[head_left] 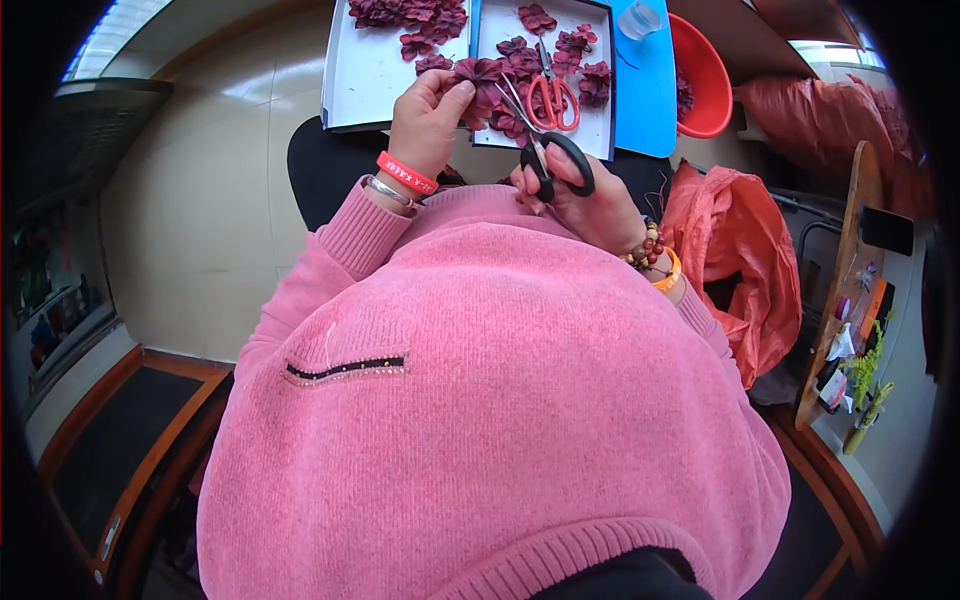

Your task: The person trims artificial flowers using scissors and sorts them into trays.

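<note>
My left hand (425, 120) pinches a dark red cloth flower (480, 72) between thumb and fingers, over the near edge of the white trays. My right hand (592, 208) grips black-handled scissors (545, 184), whose blades point up and left toward the flower and stand slightly apart. Red-handled scissors (551, 88) lie in the right white tray (597, 132) among several dark red flowers (595, 82). More flowers (420, 15) are piled at the far side of the left white tray (365, 85).
A blue board (645, 105) with a clear cup (638, 20) lies right of the trays. Beside it is a red basin (708, 105) holding more dark red pieces. A crumpled red bag (735, 240) stands by my right arm, near a wooden ledge (840, 290).
</note>
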A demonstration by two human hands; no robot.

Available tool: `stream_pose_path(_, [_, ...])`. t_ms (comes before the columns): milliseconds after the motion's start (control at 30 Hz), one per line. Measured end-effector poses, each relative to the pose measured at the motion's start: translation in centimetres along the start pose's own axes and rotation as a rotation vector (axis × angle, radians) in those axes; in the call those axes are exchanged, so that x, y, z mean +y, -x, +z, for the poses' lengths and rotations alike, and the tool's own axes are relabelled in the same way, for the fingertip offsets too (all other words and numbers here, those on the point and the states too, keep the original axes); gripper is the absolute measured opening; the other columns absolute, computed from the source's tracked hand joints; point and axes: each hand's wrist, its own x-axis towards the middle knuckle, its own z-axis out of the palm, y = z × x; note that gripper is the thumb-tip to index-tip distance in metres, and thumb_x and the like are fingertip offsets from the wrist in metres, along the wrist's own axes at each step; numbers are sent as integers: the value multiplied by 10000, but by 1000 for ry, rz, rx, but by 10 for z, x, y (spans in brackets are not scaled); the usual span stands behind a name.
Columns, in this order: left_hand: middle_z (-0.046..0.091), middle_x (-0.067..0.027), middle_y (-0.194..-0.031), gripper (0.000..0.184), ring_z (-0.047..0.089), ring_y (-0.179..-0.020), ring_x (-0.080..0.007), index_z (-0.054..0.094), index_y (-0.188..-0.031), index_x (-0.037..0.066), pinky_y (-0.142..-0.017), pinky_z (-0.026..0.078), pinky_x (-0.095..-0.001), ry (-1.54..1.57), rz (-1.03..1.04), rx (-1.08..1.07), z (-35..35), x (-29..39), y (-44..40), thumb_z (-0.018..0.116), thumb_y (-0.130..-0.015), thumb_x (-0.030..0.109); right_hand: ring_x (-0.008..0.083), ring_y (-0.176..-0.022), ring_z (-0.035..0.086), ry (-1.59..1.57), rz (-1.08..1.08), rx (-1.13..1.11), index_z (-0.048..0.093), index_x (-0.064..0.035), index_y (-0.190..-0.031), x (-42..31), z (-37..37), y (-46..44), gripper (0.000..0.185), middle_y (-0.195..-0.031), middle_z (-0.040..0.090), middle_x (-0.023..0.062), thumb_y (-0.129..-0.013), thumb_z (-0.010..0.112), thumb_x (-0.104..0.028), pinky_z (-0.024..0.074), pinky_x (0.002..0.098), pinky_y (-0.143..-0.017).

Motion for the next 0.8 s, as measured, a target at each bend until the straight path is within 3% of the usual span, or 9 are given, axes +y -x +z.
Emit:
stream_pose_path(400, [633,-73,-772,138,586,-652,-106,553,-950,-15,-608,479,-220,-75,22,38,6,5,3,526,-879,100,110,-646,447,-63,105,20,527,-70,-866,2,0,-10,288,-765,534,13,-864,552,-357,365,224,-614])
stream_pose_path(800, [620,-49,-765,119,571,-663,-88,539,-939,-5,-610,470,-213,-115,81,32,8,1,3,531,-882,99,114,-633,448,-76,128,36,535,-69,-841,0,-2,-11,279,-758,545,18,-856,565,-346,366,229,-611])
